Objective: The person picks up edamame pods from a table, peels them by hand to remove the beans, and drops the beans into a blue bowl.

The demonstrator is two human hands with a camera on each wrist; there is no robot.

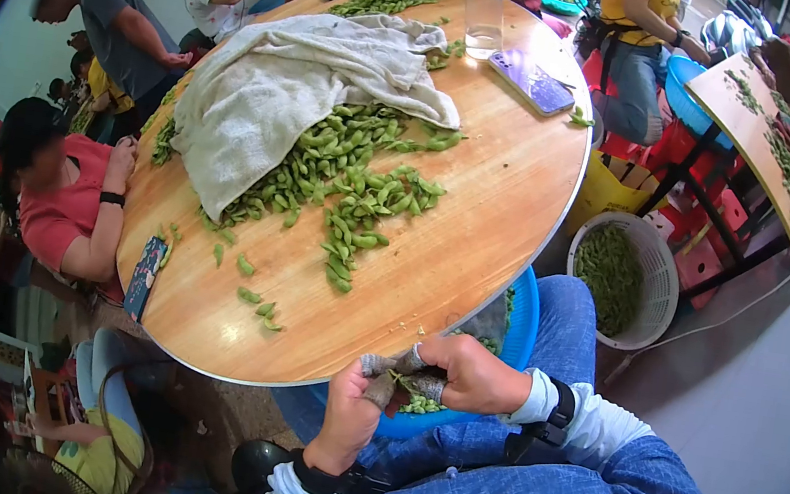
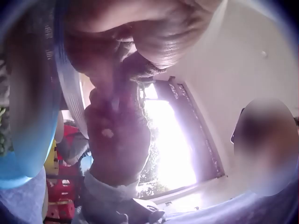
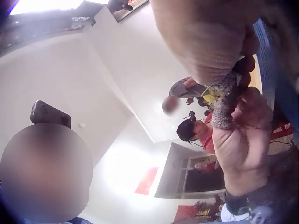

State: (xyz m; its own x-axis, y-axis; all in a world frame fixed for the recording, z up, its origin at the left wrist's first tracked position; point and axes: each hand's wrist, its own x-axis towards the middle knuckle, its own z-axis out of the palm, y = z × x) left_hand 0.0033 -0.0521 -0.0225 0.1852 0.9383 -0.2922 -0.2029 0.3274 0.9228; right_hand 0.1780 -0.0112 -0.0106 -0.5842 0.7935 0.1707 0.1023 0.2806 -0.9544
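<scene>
Over the table's near edge, the left hand (image 1: pixel 350 421) and right hand (image 1: pixel 481 375) meet, with grey knit covers on some fingers. Both pinch a small green pod (image 1: pixel 404 383) between their fingertips. Yellow-green pod tissue (image 3: pixel 209 98) shows beside the left hand (image 3: pixel 245 149) in the right wrist view, below the right hand (image 3: pixel 201 42). The left wrist view has the left hand (image 2: pixel 159 35) above the right hand (image 2: pixel 119 140); the pod is hidden there. A blue basin (image 1: pixel 528 321) with green beans (image 1: pixel 421 405) lies below the hands.
The round wooden table (image 1: pixel 459 226) bears heaped pods (image 1: pixel 359 146) under a pale cloth (image 1: pixel 282 80), a bottle (image 1: pixel 483 12) and phones (image 1: pixel 532 80). A white basket (image 1: pixel 657 284) of pods stands on the floor at right. Several people sit or stand around.
</scene>
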